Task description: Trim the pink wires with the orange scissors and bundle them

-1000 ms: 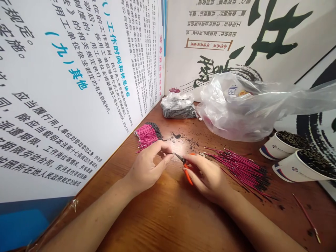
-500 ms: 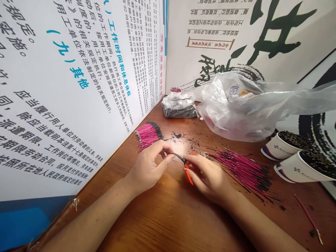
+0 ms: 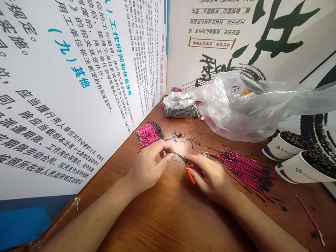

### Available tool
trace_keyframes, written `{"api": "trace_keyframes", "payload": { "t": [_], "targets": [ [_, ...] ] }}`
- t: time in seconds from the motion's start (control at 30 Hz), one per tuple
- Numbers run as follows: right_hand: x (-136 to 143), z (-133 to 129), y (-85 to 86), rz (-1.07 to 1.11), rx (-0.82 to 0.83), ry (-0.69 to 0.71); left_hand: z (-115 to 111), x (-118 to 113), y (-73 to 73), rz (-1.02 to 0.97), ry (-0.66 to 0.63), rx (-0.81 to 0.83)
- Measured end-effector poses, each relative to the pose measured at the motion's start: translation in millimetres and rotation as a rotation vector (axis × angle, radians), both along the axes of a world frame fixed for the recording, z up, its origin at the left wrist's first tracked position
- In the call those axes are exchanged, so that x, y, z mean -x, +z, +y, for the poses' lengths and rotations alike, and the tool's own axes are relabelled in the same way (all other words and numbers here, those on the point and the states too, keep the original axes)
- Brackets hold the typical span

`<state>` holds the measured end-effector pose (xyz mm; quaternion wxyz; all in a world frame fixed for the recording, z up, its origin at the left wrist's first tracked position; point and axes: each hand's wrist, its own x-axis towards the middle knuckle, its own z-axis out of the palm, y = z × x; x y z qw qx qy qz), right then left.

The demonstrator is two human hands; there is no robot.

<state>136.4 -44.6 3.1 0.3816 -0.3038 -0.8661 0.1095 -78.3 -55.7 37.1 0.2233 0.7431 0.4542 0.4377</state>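
My left hand (image 3: pixel 150 165) is closed in a pinch, thumb against the bent fingers. Whatever sits between its fingertips is too small to make out. In my right hand (image 3: pixel 211 176) are small orange-handled scissors (image 3: pixel 191 176), their dark narrow blades pointing left and reaching the left fingertips. Beyond my left hand lies a bundle of magenta wires (image 3: pixel 148 134) with black ends. A looser pile of magenta and black wires (image 3: pixel 244 168) spreads out just right of my right hand.
Two paper cups (image 3: pixel 292 171) hold dark bits at the right. Behind stand a large clear plastic bag (image 3: pixel 236 115) and a smaller bag of black pieces (image 3: pixel 181 106). Black crumbs (image 3: pixel 183 137) dot the wooden table. One wire (image 3: pixel 309 217) lies at right. Printed panels (image 3: pixel 78 105) border the table.
The scissors tilt very slightly and the view has shifted a little. Both hands keep nearly the same position and the same hold.
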Motion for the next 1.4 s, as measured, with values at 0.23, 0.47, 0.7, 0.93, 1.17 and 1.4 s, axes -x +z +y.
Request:
{"api": "trace_keyframes", "payload": {
  "t": [0.23, 0.47, 0.7, 0.93, 1.17, 1.4],
  "targets": [
    [-0.7, 0.7, -0.9, -0.027, -0.034, -0.008, 1.3, 0.9, -1.1, -0.002, 0.008, 0.035],
    [0.5, -0.7, -2.3, -0.018, 0.026, -0.039, 0.8, -0.5, -1.9, -0.051, 0.005, 0.075],
    [0.3, -2.4, -1.6, -0.014, 0.083, -0.037, -0.5, -1.5, -2.1, -0.138, -0.007, 0.123],
    [0.5, -2.2, -0.8, -0.02, 0.073, -0.055, -2.2, -4.8, 0.9, -0.315, -0.059, 0.224],
    [0.4, -2.3, -0.9, -0.01, 0.067, -0.048, -1.5, -6.7, -0.1, -0.385, -0.074, 0.278],
    [0.6, -3.9, -0.7, 0.001, 0.079, -0.039, -1.7, -8.1, -0.1, -0.419, -0.112, 0.374]
  ]
}}
